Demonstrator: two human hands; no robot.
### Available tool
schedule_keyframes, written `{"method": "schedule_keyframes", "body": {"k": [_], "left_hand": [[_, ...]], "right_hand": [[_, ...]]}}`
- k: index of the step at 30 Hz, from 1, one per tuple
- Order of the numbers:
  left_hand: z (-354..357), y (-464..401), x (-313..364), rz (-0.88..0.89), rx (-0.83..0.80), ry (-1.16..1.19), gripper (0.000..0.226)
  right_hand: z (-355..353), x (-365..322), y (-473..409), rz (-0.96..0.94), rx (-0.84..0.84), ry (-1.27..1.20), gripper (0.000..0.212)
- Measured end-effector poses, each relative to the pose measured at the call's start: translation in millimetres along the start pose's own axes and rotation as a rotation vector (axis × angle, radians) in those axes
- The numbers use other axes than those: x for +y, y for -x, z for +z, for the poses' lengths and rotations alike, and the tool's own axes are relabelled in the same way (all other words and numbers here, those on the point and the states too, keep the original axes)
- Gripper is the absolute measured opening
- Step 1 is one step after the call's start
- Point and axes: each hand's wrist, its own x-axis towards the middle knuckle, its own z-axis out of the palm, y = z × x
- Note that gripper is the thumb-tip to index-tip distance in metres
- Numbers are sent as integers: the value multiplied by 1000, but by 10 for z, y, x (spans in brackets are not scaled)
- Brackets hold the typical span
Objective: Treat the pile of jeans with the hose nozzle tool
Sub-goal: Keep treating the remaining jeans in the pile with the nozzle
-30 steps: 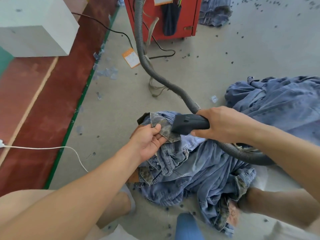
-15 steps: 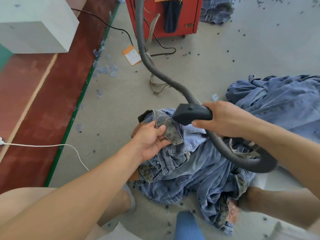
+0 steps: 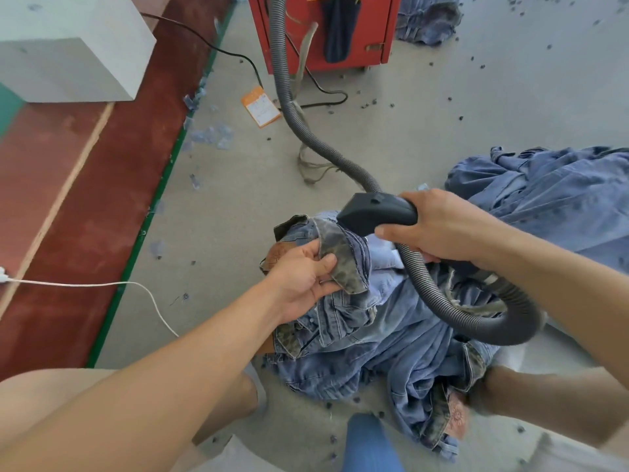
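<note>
- We are seeing a white block [image 3: 73,49] sitting at the far left on the red floor strip, and a white cable [image 3: 102,284] trailing across onto the grey floor [image 3: 442,114].
- We are pinching a folded waistband flap with our left hand [image 3: 303,279], thumb on top and fingers curled under the denim.
- The jeans [image 3: 391,342] are lying heaped on the floor in front of our knees, just under both hands.
- The nozzle [image 3: 376,213] is lying roughly level, its long axis running left to right, mouth pointing left and touching the raised flap.
- Our right hand [image 3: 439,229] is gripping the nozzle's rear end, fingers wrapped round it.
- The ribbed hose [image 3: 459,311] is looping below that hand, then rising away to a red cabinet [image 3: 323,32].
- A second denim heap [image 3: 551,195] is lying at the far right.
</note>
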Motion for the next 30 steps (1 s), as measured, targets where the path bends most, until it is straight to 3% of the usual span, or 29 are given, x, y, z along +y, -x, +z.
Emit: {"method": "schedule_keyframes", "body": {"k": [6,14,21,27,30], "left_hand": [[13,-19,52,39,9,44,36],[56,58,-102,13,-50,-73,36],[14,45,-61,14,-60,9,42],[2,35,-146,-33,-51,-220,66],[25,26,-143,-27,-24,-298,73]], "right_hand": [[-256,-20,86,24,-284,59,21],[-118,-38,-22,56,-40,-78,18],[-354,-27,73,95,-403,-60,14],[-127,-49,-43,89,-129,-93,19],[-344,1,-36,122,-161,-140,18]]}}
